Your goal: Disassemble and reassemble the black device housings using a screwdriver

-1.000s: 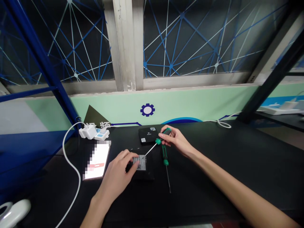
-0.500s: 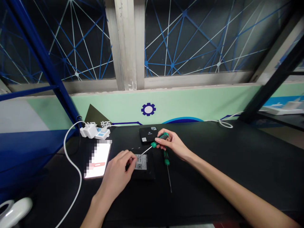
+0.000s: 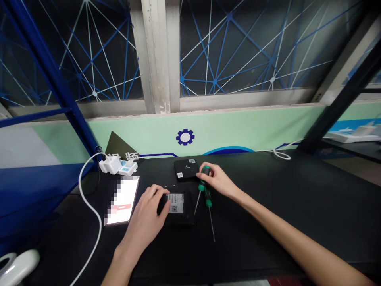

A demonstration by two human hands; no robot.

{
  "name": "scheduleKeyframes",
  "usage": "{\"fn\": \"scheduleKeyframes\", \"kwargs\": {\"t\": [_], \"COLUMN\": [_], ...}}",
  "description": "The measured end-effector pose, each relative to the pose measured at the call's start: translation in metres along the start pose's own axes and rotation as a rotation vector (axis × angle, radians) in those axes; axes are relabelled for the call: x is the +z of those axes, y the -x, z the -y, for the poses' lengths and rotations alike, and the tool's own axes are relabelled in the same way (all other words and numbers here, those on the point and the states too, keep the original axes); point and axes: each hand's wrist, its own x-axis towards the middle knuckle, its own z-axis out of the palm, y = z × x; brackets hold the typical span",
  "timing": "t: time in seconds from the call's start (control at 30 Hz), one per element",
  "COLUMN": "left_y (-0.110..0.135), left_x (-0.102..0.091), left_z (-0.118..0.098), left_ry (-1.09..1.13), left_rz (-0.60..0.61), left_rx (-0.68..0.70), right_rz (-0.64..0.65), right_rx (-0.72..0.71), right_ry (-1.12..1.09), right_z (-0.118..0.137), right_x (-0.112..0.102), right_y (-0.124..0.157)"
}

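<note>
A green-and-black screwdriver (image 3: 201, 186) is gripped by its handle in my right hand (image 3: 216, 178), its shaft slanting down and left beside a flat black device (image 3: 188, 216) with a white label. My left hand (image 3: 152, 204) lies over the left side of that device, thumb and forefinger apart at the label's edge, with nothing visible between them. Just right of the device a second green-and-black screwdriver (image 3: 208, 202) lies on the table, tip toward me, its upper end partly behind the held one. Small light slivers, too small to name, lie beyond the device.
Behind the labelled device lies a black box (image 3: 185, 170) with stickers. To the left are a phone (image 3: 125, 202) with a lit screen, a power strip (image 3: 127, 167) with a white plug, and a white cable (image 3: 94, 210). A white object (image 3: 20, 266) stands at the lower left.
My right hand has swung the screwdriver from pointing left over the label to pointing downward, off the device's right side. My left fingers have opened from a pinch near the tip.
</note>
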Motion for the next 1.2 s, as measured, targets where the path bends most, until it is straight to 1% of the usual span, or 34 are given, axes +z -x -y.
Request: {"fn": "scheduleKeyframes", "kwargs": {"t": [0.1,0.23,0.37,0.5,0.6,0.67,0.73,0.83,0.93,1.03,1.2], "left_y": [0.001,0.002,0.002,0.003,0.003,0.004,0.004,0.004,0.004,0.003,0.003], "left_x": [0.002,0.003,0.004,0.004,0.004,0.004,0.004,0.003,0.003,0.003,0.003], "left_z": [0.001,0.001,0.003,0.003,0.003,0.003,0.002,0.002,0.002,0.002,0.003], "left_ry": [-0.025,-0.029,-0.045,-0.042,-0.027,-0.019,-0.018,-0.021,-0.025,-0.028,-0.027], "left_rz": [0.026,0.038,0.044,0.056,0.077,0.090,0.091,0.069,0.064,0.078,0.060], "left_rx": [0.003,0.011,0.012,-0.005,-0.033,-0.047,-0.052,-0.041,-0.029,-0.027,-0.021], "right_rz": [0.055,0.059,0.084,0.126,0.093,0.052,0.031,0.061,0.097,0.109,0.139], "right_rx": [-0.004,-0.084,-0.118,-0.127,-0.149,-0.126,-0.063,0.017,0.024,0.019,0.036], "right_ry": [0.138,0.295,0.434,0.476,0.501,0.596,0.736,0.895,0.930,0.949,0.967], "right_z": [-0.001,0.003,0.007,0.008,0.009,0.010,0.010,0.009,0.009,0.009,0.007], "right_x": [0.008,0.016,0.018,0.018,0.015,0.012,0.010,0.008,0.007,0.006,0.004], "right_y": [0.004,0.010,0.012,0.012,0.011,0.011,0.011,0.012,0.013,0.013,0.012]}}
